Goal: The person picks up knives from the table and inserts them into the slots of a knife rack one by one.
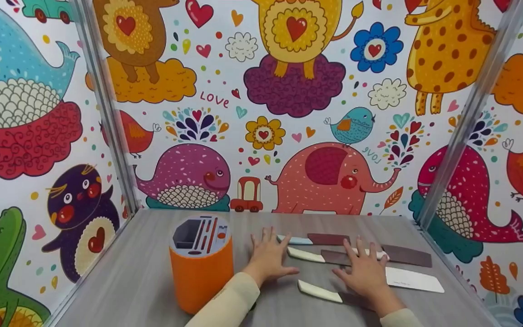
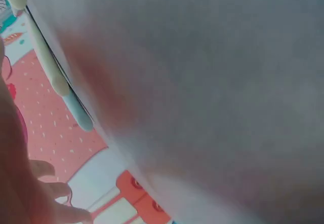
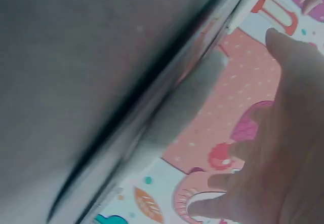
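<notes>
Near edge: a cream-handled knife (image 1: 319, 291) lies on the grey table (image 1: 125, 281), its dark blade passing behind the right hand (image 1: 366, 270) and wrist, which hide its end. Right fingers spread apart; the hand also masks the left end of a white blade (image 1: 415, 279). Right wrist view adds a gap between these fingers and a cream handle (image 3: 177, 107). Left hand (image 1: 268, 255) likewise has fingers spread; left wrist view shows its fingertips off the tabletop. Blade faces read clearly only in head view, as does the orange knife block (image 1: 202, 277), upright at left, left sleeve (image 1: 232, 299) beside its base. Farther: second cream-handled knife (image 1: 306, 255), dark blade (image 1: 407, 255) at right, blue-handled knife (image 1: 293, 240). Behind: printed wall (image 1: 218, 122).
</notes>
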Available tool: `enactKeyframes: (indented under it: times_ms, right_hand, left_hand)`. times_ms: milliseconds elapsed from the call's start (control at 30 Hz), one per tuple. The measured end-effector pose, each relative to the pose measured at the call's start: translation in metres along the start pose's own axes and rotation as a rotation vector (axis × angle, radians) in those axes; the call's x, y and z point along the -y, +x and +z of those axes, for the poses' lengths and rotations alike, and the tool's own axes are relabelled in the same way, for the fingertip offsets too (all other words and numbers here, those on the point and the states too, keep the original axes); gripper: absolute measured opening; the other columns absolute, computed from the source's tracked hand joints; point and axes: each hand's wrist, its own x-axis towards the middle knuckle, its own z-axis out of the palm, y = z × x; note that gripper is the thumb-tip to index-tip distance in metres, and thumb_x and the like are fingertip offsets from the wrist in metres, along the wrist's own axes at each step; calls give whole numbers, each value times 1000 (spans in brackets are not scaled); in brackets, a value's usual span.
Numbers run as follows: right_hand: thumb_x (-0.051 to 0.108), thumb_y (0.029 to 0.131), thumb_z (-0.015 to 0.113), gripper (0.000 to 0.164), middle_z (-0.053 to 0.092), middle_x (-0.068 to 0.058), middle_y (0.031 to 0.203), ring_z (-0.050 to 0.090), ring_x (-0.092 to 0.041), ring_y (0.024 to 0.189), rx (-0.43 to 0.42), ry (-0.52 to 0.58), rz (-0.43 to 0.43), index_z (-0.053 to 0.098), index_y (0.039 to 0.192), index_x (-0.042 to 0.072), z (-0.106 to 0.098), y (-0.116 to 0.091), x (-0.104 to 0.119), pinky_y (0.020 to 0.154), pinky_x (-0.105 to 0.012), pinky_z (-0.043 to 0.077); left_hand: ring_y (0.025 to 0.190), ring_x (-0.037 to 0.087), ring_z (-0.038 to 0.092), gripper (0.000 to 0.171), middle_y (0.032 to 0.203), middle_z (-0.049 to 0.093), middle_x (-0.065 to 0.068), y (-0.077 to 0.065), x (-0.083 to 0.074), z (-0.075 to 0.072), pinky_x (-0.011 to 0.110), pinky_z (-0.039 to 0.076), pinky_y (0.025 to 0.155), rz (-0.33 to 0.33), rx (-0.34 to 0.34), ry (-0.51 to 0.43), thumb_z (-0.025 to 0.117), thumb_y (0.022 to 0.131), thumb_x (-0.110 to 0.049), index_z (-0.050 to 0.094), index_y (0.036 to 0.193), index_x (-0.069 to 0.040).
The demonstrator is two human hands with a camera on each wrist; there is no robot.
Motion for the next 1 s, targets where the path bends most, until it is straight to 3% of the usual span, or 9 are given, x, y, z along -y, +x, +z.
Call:
enactKeyframes:
  times_ms: [100,233,367,567,733,867,933,1000]
  right_hand:
    - [76,78,60,95,34,-23,157,26,-59,140,14,17,3,38,152,20,-2,2,5,101,-86,13]
    - [63,80,68,87,35,-26,155,25,-59,140,12,74,27,42,150,18,-14,5,11,102,-85,14]
    - [43,82,75,76,38,-28,152,29,-56,140,-49,177,27,47,145,12,-35,3,23,107,-78,21]
    - [30,82,77,65,50,-22,137,49,-43,125,-142,360,24,52,139,12,-63,-4,46,101,-65,43]
    - [30,80,80,57,55,-11,119,58,-31,108,-164,448,24,57,131,16,-69,-9,59,90,-55,51]
    - [27,79,82,46,61,-1,106,61,-21,100,-92,489,-71,63,121,23,-68,-10,67,86,-47,52]
    - [23,79,82,41,61,5,98,60,-17,94,-34,535,-137,64,116,26,-69,-10,71,82,-40,52]
    - [23,79,82,39,60,9,91,58,-12,87,37,571,-205,64,114,29,-71,-9,74,76,-32,52]
  left_hand:
    - [148,47,22,99,162,25,19,-3,-2,-5,78,18,109,22,6,-32,57,74,-83,25,156,-37]
    - [148,43,25,93,162,27,16,-13,-12,-14,73,24,111,52,-37,-125,49,79,-84,25,156,-37]
    - [148,41,29,87,161,30,14,-29,-33,-30,68,31,111,150,-107,-178,41,84,-83,22,156,-39]
    - [146,36,34,72,159,35,9,-61,-60,-69,62,39,110,316,-270,-186,43,89,-76,30,152,-43]
    - [145,30,38,60,157,39,4,-85,-62,-113,55,45,107,411,-410,-215,52,92,-66,45,146,-40]
    - [139,29,45,46,151,47,8,-104,-47,-144,52,49,104,376,-703,-218,60,91,-53,63,129,-26]
    - [138,31,46,42,149,49,11,-114,-37,-156,54,47,105,287,-845,-223,63,89,-49,67,121,-22]
    - [138,32,44,42,149,48,11,-125,-26,-164,56,45,107,177,-924,-215,62,89,-50,68,118,-20]
